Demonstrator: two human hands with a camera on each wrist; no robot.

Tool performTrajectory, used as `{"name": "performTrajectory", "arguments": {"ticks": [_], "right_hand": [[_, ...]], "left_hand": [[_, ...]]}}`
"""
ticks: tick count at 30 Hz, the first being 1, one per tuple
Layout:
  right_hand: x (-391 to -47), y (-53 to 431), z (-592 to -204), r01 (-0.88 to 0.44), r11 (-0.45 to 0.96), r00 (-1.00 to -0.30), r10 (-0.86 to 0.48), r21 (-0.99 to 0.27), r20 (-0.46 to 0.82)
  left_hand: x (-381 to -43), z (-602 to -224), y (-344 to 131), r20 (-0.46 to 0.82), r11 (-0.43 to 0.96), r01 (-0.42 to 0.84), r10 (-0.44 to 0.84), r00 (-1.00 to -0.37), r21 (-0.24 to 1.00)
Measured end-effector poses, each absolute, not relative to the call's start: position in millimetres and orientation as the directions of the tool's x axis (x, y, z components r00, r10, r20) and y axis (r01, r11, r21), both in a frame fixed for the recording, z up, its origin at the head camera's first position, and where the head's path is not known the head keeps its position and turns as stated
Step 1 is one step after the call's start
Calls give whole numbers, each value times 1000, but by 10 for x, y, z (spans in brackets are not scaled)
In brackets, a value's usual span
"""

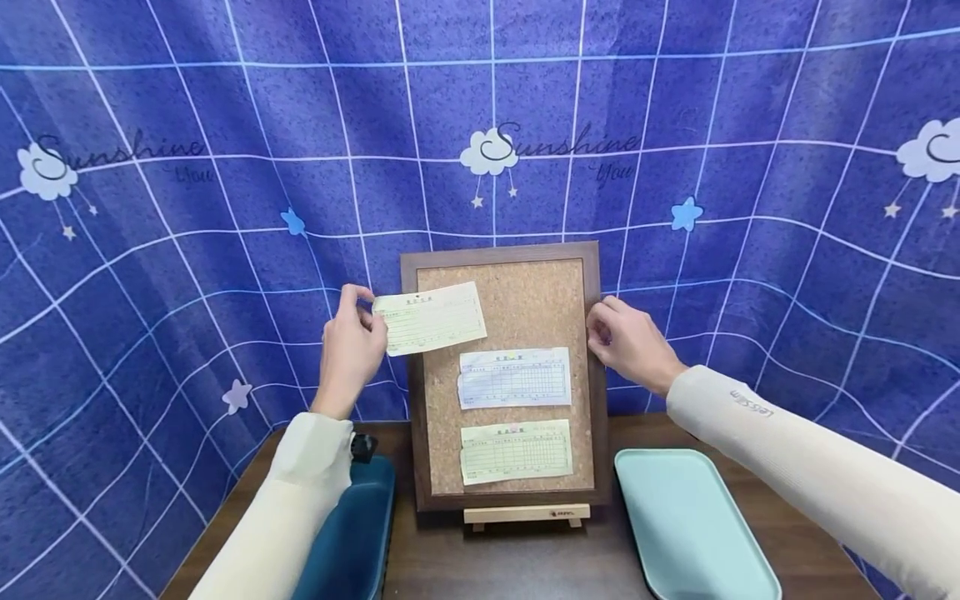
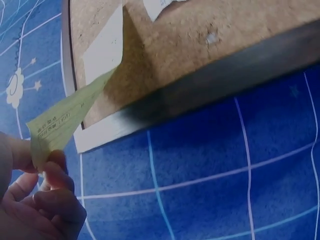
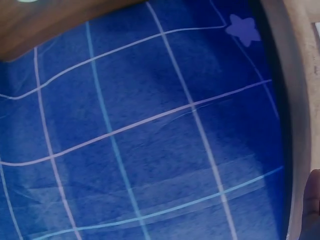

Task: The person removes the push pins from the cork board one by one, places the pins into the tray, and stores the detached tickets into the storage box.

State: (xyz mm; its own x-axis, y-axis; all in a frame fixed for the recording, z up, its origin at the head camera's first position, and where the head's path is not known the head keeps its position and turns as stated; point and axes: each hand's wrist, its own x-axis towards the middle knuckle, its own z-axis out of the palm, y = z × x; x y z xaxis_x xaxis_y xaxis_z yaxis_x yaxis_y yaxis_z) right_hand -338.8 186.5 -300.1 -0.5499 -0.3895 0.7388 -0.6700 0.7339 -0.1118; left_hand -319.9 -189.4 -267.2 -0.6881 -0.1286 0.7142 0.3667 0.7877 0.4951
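Paper slip [image 1: 433,318]: was pinched by fingers of the left hand [image 1: 351,350], at the upper left of the cork board [image 1: 528,304]. Saw right hand [image 1: 636,342] bent by its right edge; couldn't tell if gripping.

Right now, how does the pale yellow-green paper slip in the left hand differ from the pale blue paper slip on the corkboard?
The yellow-green slip is pinched by the left hand; the blue slip is on the corkboard. The yellow-green slip tilts, right end up; the blue slip is nearly level. Both are rectangular printed forms.
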Motion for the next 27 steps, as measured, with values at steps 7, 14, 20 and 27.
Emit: {"name": "performTrajectory", "arguments": {"ticks": [7,14,20,27], "right_hand": [[-3383,2042,-3115,-658,746,-542,-372,-106,754],[-3358,2176,-3267,-659,745,-512,-339,-108,789],[-3331,2304,-3447,-640,760,-519,-316,-115,794],[-3308,2431,-3710,-624,771,-536,-298,-132,790]], "left_hand": [[-3087,-2710,-2067,761,830,382,-77,-644,407],[-2894,-2830,-2271,784,850,387,-48,-619,357],[-2654,-2970,-2456,716,878,323,-32,-698,354],[-2418,-3155,-2644,695,893,333,32,-718,303]]}}
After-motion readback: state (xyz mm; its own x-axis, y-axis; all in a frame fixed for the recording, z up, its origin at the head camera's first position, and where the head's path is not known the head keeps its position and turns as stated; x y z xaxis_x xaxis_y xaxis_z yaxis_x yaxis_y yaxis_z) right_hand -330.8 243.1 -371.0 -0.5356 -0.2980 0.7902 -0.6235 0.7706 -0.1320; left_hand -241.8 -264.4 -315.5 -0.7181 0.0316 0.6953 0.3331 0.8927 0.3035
